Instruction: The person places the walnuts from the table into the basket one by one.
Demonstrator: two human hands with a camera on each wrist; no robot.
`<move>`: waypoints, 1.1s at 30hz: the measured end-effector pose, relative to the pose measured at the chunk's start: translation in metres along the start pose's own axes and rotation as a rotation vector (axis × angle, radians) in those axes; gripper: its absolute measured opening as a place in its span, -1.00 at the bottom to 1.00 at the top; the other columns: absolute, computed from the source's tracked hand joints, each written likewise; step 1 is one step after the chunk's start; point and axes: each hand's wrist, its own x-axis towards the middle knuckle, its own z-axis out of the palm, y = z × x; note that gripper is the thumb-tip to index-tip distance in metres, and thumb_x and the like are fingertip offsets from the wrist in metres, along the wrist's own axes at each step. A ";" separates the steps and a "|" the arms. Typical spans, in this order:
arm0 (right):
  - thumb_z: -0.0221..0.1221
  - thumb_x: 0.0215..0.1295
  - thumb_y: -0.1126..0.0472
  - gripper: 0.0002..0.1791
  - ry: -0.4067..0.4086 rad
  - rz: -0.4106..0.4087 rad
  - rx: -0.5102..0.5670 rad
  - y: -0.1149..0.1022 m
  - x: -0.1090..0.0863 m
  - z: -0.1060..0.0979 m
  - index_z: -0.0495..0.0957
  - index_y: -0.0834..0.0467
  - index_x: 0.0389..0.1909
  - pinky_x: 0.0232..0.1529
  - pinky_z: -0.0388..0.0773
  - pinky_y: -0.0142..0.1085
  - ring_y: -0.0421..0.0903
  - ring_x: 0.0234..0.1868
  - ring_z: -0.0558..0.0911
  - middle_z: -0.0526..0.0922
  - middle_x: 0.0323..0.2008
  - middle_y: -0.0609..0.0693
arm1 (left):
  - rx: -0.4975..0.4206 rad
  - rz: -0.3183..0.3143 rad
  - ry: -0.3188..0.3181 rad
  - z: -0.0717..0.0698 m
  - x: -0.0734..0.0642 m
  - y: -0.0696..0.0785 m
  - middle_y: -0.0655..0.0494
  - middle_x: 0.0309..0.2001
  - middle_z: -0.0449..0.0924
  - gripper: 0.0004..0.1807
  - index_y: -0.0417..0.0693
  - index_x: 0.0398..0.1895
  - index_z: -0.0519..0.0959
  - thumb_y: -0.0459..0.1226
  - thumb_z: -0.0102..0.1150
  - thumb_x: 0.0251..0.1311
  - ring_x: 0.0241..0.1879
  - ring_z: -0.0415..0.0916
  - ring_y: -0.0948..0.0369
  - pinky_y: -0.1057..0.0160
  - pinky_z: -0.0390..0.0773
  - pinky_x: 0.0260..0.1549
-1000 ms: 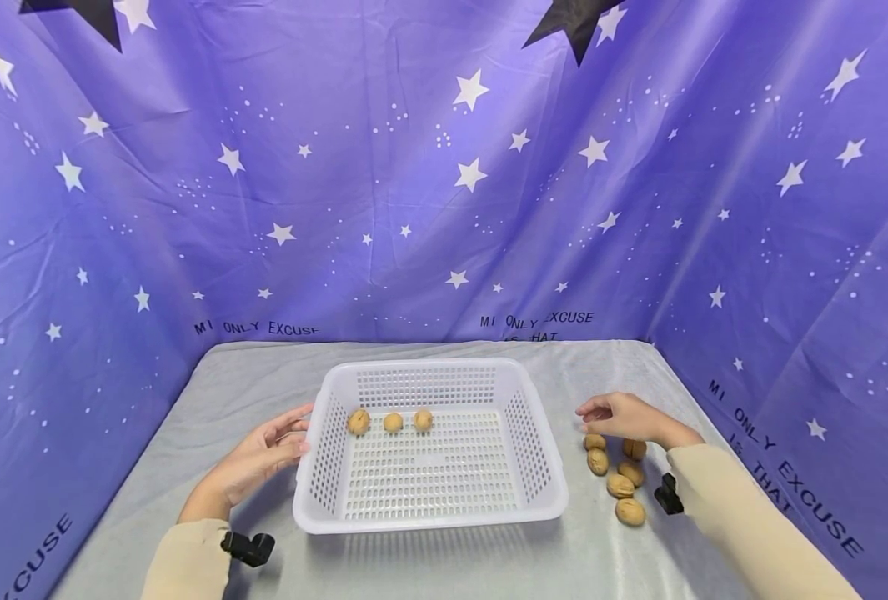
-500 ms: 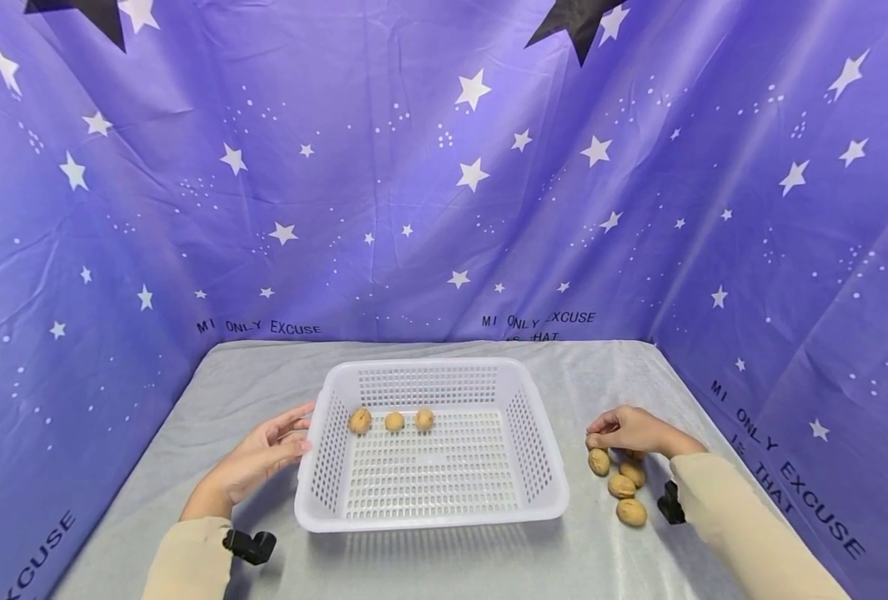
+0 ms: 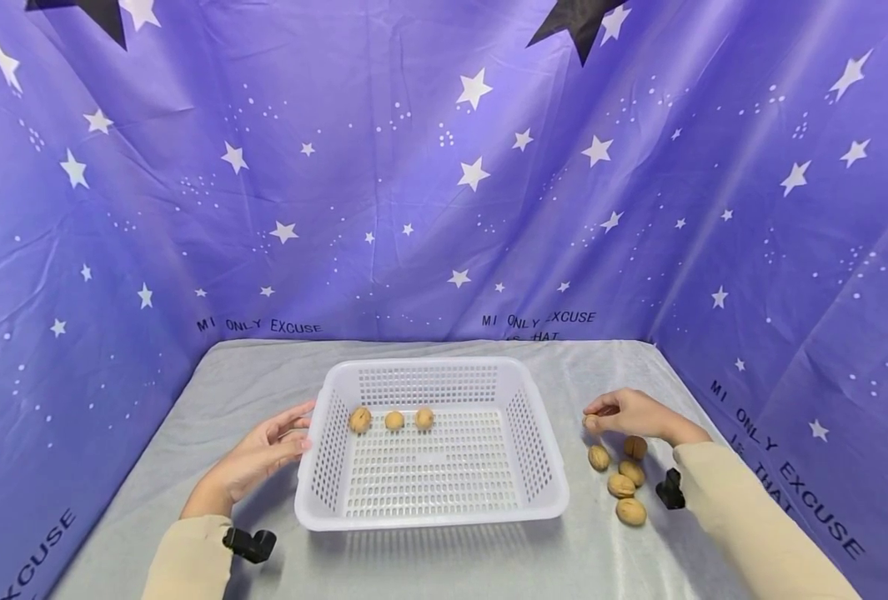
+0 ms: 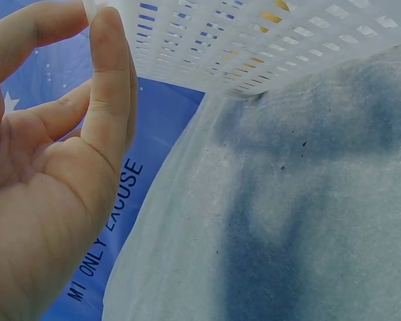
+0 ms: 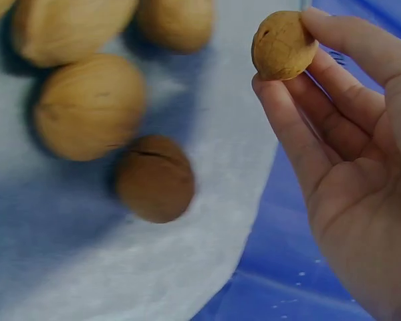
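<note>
A walnut [image 5: 284, 47] is pinched between the thumb and fingertips of my right hand [image 3: 634, 415], lifted over the table to the right of the basket. Several other walnuts [image 3: 630, 512] lie loosely grouped on the cloth below that hand. My left hand [image 3: 256, 457] grips the left rim of a white plastic basket [image 3: 428, 524]; in the left wrist view its thumb and forefinger meet at the rim [image 4: 100, 8]. Inside the basket, 3 walnuts [image 3: 394, 421] sit in a row along the far left part of the floor.
A grey cloth [image 3: 428, 571] covers the table under the basket. Purple curtains [image 3: 383, 183] with white stars hang behind and on both sides. Black wrist cameras [image 3: 250, 547] are worn at both sleeves.
My right hand has gone down to the loose walnuts, taken hold of one at the far end of the group and raised it. The left hand and the basket stay in place.
</note>
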 end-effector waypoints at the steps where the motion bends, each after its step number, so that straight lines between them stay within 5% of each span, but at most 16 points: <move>1: 0.32 0.32 0.02 -0.53 0.005 -0.008 0.001 -0.003 0.001 -0.003 0.65 0.31 0.06 0.01 0.60 -0.04 -0.01 -0.07 0.67 0.73 -0.10 0.03 | 0.001 -0.006 0.005 0.000 0.000 0.000 -0.15 0.22 0.39 -0.22 -0.36 0.55 -0.04 -0.52 0.08 0.35 0.07 0.58 0.17 0.16 0.62 0.02; 19: 0.32 0.33 0.03 -0.59 0.039 -0.141 -0.037 -0.082 0.038 -0.025 0.67 0.22 0.06 -0.01 0.63 -0.13 -0.02 -0.02 0.68 0.73 -0.07 0.00 | 0.000 0.013 0.002 0.002 -0.001 0.001 -0.19 0.22 0.37 -0.23 -0.38 0.55 -0.05 -0.52 0.07 0.36 0.07 0.58 0.17 0.16 0.62 0.03; 33: 0.35 0.29 0.04 -0.64 -0.082 -0.255 -0.096 -0.147 0.090 0.002 0.71 0.14 0.02 -0.03 0.63 -0.26 -0.23 -0.13 0.69 0.75 -0.19 -0.16 | 0.002 -0.015 0.022 0.003 -0.001 0.003 -0.18 0.22 0.37 -0.23 -0.34 0.55 -0.03 -0.52 0.08 0.35 0.08 0.58 0.16 0.16 0.62 0.04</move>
